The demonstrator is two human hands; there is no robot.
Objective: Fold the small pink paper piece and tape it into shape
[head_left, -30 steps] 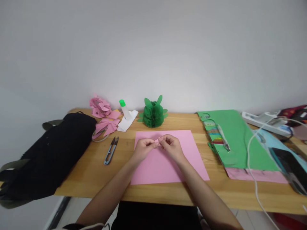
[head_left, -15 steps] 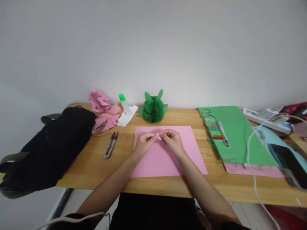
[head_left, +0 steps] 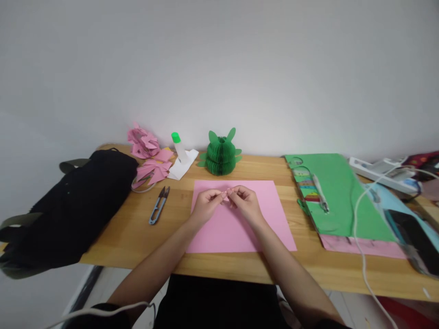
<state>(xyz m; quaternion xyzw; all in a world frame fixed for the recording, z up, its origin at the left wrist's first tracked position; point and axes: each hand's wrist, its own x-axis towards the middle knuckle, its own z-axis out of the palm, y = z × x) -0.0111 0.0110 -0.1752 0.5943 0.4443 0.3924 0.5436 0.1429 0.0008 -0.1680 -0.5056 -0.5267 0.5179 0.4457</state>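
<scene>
From the head camera: two bare hands meet over one large pink sheet (head_left: 236, 235) on a wooden table (head_left: 126, 246). The left hand (head_left: 206, 204) and right hand (head_left: 246, 201) each pinch one small pink paper piece (head_left: 226, 197) between thumb and fingers, above the sheet's upper half; its shape is mostly hidden by the fingers.

Left of the sheet lies one pair of snips (head_left: 158, 206), then one black bag (head_left: 77, 203) reaching over the table's edge. Behind are several pink paper scraps (head_left: 156, 170), too jumbled to count, one green-capped glue stick (head_left: 179, 148) upright on one white paper (head_left: 177, 171), and one green pleated paper figure (head_left: 221, 157) near the wall. To the right sit one green sheet (head_left: 339, 201) and one phone (head_left: 414, 237).

A narrow wood strip runs between the pink sheet and the table's front edge; wider wood shows on its left than its right.
</scene>
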